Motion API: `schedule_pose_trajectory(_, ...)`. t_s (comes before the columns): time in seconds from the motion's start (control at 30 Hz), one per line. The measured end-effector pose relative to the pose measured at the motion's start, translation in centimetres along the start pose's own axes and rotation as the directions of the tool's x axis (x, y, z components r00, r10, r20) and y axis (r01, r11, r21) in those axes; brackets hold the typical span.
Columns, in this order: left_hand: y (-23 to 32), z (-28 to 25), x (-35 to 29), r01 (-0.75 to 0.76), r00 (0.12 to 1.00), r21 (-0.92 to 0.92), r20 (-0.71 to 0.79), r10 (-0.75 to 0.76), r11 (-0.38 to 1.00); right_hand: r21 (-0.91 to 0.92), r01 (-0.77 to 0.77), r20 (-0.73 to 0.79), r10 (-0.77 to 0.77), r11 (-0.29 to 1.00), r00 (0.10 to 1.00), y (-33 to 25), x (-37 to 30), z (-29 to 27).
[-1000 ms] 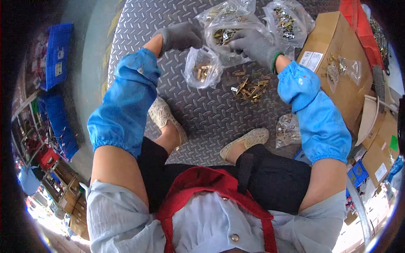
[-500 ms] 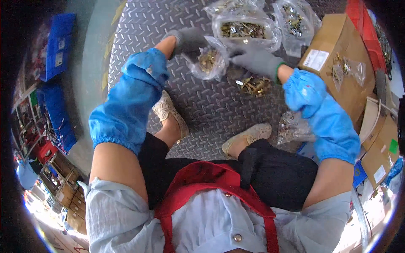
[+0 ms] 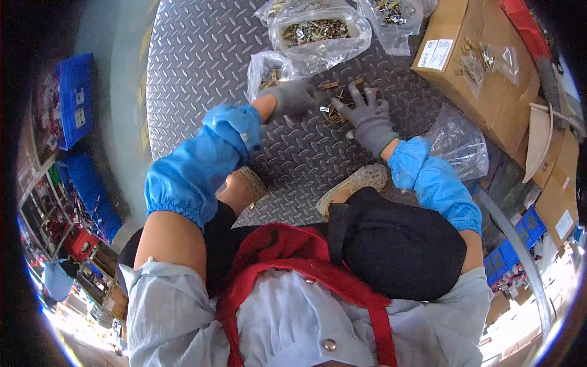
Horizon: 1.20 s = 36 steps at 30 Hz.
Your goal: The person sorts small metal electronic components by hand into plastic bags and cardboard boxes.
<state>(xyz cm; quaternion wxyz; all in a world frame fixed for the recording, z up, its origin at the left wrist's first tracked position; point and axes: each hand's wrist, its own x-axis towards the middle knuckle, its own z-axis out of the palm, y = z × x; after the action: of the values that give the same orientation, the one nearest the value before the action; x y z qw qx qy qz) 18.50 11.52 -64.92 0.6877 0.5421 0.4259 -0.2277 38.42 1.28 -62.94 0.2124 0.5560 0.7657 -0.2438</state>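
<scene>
Small brass-coloured metal pieces (image 3: 333, 112) lie loose on the dark tread-plate floor (image 3: 202, 73) between my hands. My right hand (image 3: 370, 120), in a grey glove, is open over their right side, its fingers spread and pointing away from me. My left hand (image 3: 292, 98), also gloved in grey, is low at the left side of the pieces. Motion blurs its fingers, so their grip does not show. Just beyond it sits a small clear plastic bag (image 3: 262, 66) with similar pieces inside, partly hidden by the hand.
A larger clear bag (image 3: 361, 38) full of metal pieces lies farther off, another bag (image 3: 411, 44) beside it. At right stands a cardboard box (image 3: 449, 30) with a small parts bag (image 3: 472, 68) on top. A crumpled clear bag (image 3: 461, 147) lies near my right forearm.
Both hands have left the small bag, which now lies beyond my left hand. My left hand has come to the loose pieces, and my right hand has spread its fingers over them. The view has shifted.
</scene>
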Motion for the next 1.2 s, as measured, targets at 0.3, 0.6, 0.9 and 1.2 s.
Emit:
schedule_pose_trajectory(0.3, -0.2, 5.6, 0.7, -0.023, 0.852, 0.793, -0.302, 0.427, 0.609, 0.024, 0.080, -0.075, -0.078, 0.997, 0.994, 0.6, 0.7, 0.9)
schedule_pose_trajectory(0.6, 5.0, 0.4, -1.8, -0.180, 0.650, 0.461, -0.607, 0.457, 0.869, 0.229, 0.163, -0.227, -0.111, 0.960, 0.968, 1.2, 1.6, 3.7)
schedule_pose_trajectory(0.9, 6.4, -1.2, -1.4, -0.284, 0.541, 0.255, -0.753, 0.374, 0.924, 0.495, 0.260, -0.391, -0.054, 0.829, 0.919, 3.2, 2.5, 6.2)
schedule_pose_trajectory(1.2, 3.0, 6.0, 2.5, 0.012, 0.997, -0.961, 0.032, 0.068, 0.278, 0.668, 0.230, -0.463, 0.153, 0.707, 0.873, 1.8, -0.1, 0.9)
